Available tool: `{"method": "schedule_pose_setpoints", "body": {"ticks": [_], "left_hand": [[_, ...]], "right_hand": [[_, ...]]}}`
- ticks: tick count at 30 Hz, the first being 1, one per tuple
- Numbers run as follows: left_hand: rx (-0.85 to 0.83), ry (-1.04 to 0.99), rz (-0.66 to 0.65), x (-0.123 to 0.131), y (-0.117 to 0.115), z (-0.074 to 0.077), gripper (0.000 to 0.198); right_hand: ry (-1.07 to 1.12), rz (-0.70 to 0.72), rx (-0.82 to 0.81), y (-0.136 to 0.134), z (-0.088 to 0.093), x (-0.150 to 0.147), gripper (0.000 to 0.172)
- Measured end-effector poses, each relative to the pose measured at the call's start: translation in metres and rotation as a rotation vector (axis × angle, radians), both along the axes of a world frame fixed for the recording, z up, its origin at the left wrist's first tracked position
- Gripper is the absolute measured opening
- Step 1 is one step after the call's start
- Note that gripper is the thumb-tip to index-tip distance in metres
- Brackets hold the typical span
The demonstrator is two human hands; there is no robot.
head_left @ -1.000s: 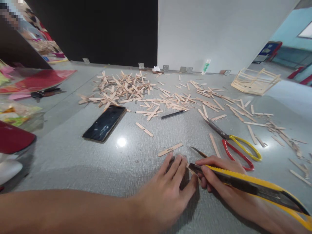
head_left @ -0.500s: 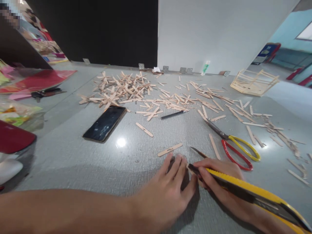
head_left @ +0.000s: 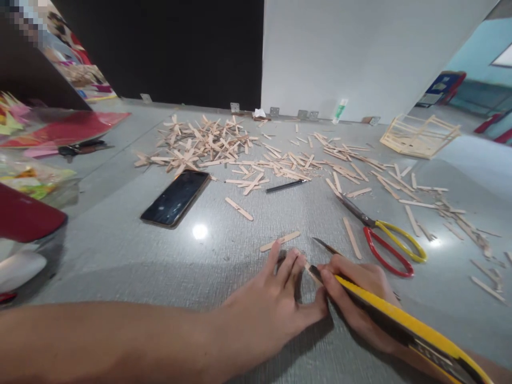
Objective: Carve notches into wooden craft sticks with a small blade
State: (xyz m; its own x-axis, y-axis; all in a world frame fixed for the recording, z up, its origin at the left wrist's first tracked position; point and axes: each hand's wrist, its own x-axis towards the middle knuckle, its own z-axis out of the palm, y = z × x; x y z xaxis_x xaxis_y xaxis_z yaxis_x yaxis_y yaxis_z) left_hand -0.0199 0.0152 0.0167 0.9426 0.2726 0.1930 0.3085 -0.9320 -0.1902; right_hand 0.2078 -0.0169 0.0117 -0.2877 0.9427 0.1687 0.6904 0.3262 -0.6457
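My left hand [head_left: 276, 298] is low in the middle, its fingertips and thumb holding a small wooden craft stick [head_left: 312, 275] down against the tabletop. Most of that stick is hidden by the fingers. In my right hand [head_left: 360, 282] is a yellow and black utility knife [head_left: 404, 320], its front end on the held stick. A dark pointed tool [head_left: 325, 245] lies by the right knuckles, partly covered. Another craft stick [head_left: 290, 237] lies just beyond my left fingertips, the index finger overlapping it.
Scissors [head_left: 390, 245] with red and yellow handles lie to the right. A phone [head_left: 176, 198], a black pen [head_left: 286, 186] and a heap of craft sticks [head_left: 208, 141] are farther back. A stick frame [head_left: 420, 137] stands at the far right. Scraps [head_left: 486, 245] lie at right.
The view has shifted slightly. My left index finger has moved forward over the loose stick, and more of the held stick shows beside the knife's front end.
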Motion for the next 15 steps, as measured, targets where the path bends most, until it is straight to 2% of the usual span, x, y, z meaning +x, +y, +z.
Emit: {"method": "schedule_pose_setpoints", "body": {"ticks": [9,15], "left_hand": [[0.017,-0.041,0.021,0.001,0.000,-0.008,0.041],[-0.011,-0.082,0.016,0.002,0.000,-0.011,0.038]], "right_hand": [[0.009,0.021,-0.055,-0.003,0.000,0.004,0.026],[0.093,-0.051,-0.106,-0.006,0.000,0.002,0.034]]}}
